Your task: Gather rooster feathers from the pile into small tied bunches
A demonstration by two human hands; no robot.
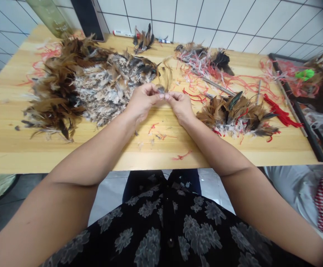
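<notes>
Over the middle of the wooden table, my left hand (145, 98) and my right hand (180, 105) meet fingertip to fingertip. Both pinch the base of a small bunch of brown feathers (165, 76), whose thin tips point away from me. Close by on the left lies a large pile of brown, black and pale fluffy feathers (100, 89). Beside my right wrist is a smaller heap of brown feather bunches (239, 111), with white bases and red ties. Whether a thread is between my fingertips I cannot make out.
The wooden table (161, 161) meets a tiled wall. Tangled pink and white strings (203, 63) lie at the back, with a marker (125, 34) and a small feather bunch (144, 40). Red pipe-cleaner-like strips (282, 111) lie near a black-edged tray (297, 100) on the right.
</notes>
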